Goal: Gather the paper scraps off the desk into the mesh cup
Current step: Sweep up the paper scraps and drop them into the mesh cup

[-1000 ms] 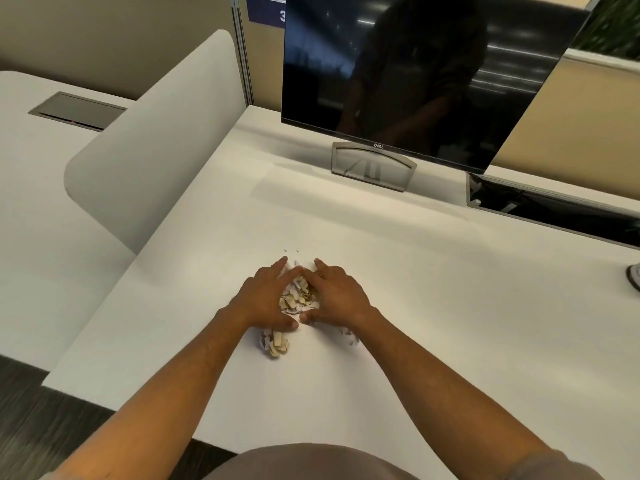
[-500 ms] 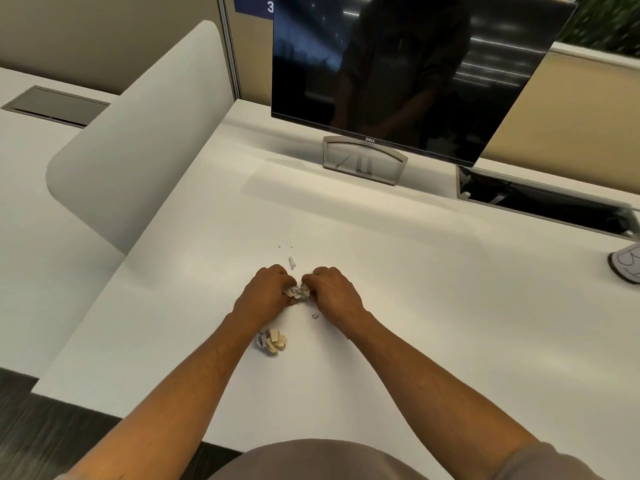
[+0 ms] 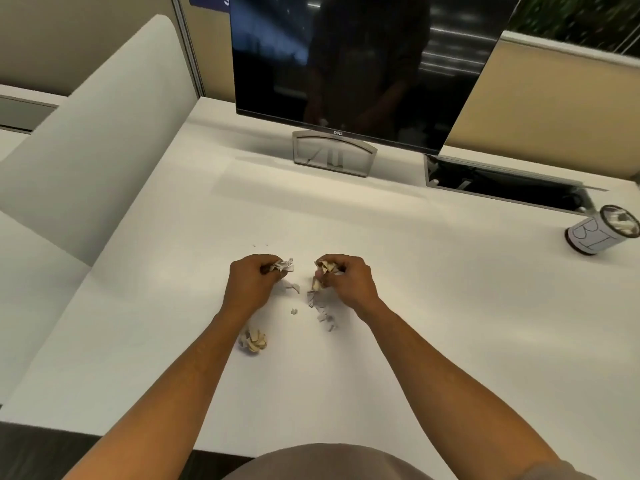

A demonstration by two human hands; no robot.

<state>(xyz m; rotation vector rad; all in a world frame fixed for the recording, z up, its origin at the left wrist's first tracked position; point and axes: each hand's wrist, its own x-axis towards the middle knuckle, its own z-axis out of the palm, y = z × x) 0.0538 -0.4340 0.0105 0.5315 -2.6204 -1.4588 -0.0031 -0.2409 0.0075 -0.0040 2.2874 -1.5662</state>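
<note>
The left hand [image 3: 251, 282] and right hand [image 3: 349, 282] each squeeze paper scraps [image 3: 323, 271] mid-surface [image 3: 450, 341], with bare room all round. More scraps lie below. The mesh cup [image 3: 601, 233] stands far right, near the edge.

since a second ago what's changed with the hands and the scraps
The left hand and right hand, then flat together over one pile, have curled, each gripping a clump of scraps, and moved apart. Loose bits now trail below the right hand. The small clump by the left forearm stayed put.
</note>
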